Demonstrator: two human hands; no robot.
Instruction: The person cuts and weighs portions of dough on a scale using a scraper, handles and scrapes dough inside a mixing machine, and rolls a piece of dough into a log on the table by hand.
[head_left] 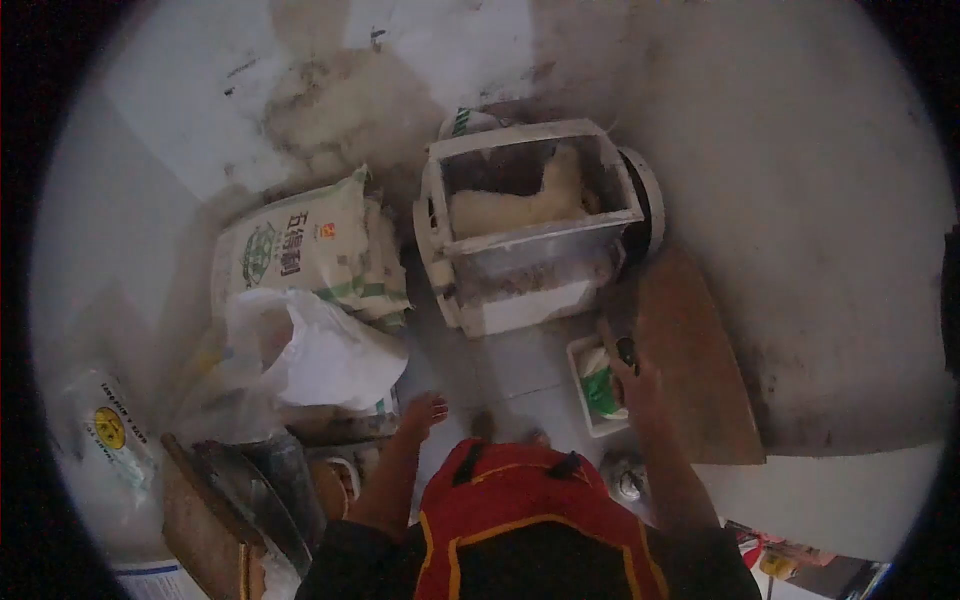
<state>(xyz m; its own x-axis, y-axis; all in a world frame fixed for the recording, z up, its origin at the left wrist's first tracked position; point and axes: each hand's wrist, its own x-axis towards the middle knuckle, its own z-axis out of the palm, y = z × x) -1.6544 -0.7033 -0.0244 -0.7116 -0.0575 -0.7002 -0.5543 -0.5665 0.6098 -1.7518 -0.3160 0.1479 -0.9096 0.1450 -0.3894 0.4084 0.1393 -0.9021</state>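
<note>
My left hand (427,411) hovers over the floor beside a white plastic bag, its fingers loosely apart with nothing in them. At the near left edge of a brown wooden board (695,365), my right hand (638,385) is closed on the board; a small dark round part (626,350) shows just beyond the fingers, too dim to identify. The board leans against the wall. Left of that hand, a white tray (607,431) holds a green-and-white packet (600,388). Ahead stands a white-framed bin (530,308), uncovered, with pale flour-like powder (500,212) inside.
Several printed flour sacks (290,240) are stacked at left, with the white plastic bag (345,355) before them. Wooden boards (205,510) and dark plastic-wrapped items (260,490) stand at lower left. A shiny metal object (627,476) lies near my right forearm.
</note>
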